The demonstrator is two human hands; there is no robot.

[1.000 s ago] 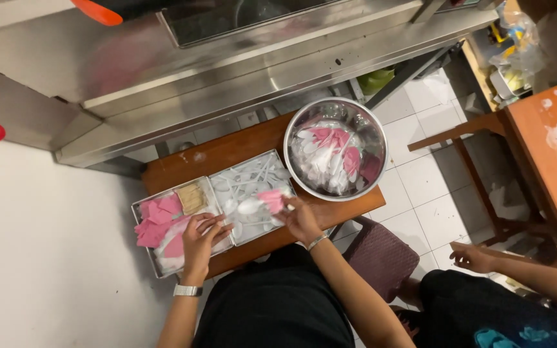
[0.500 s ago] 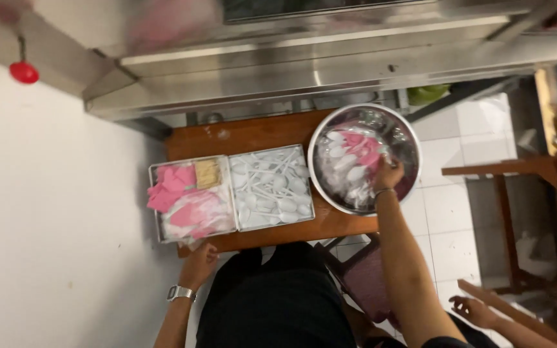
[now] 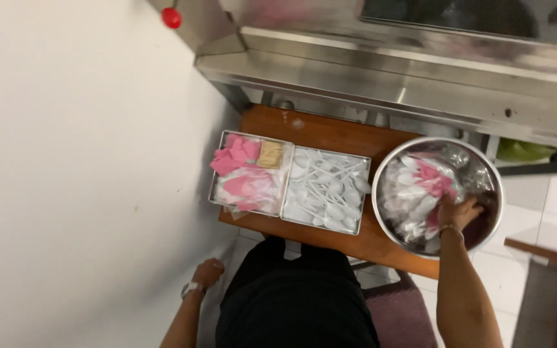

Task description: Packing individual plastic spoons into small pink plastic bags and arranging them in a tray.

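The right hand [image 3: 458, 212] is down inside the big metal bowl [image 3: 492, 173], fingers curled into the pile of wrapped spoon packets [image 3: 414, 193], white with pink napkins showing through the plastic; it looks closed around some of them, though the exact hold is hidden under the heap. The bowl sits on the right end of the wooden worktop [image 3: 330, 132], its rim hanging a little past the edge, close enough that the arm reaches it without leaning. The left hand [image 3: 209, 272] hangs low at the person's side, below the worktop and near the white wall [image 3: 66, 174], holding nothing, fingers loosely folded, a watch [image 3: 190, 289] on the wrist.

Just left of the bowl stands a square metal tray [image 3: 361, 193] full of loose white plastic spoons [image 3: 323, 190], and touching it on the far left another tray [image 3: 217, 174] with pink napkins [image 3: 236, 154] and a small bundle of toothpicks [image 3: 270, 154]. The two trays sit side by side, so spoons and napkins lie within one reach. Behind the worktop runs a steel counter [image 3: 388, 71], with a red knob [image 3: 171, 17] up by the wall
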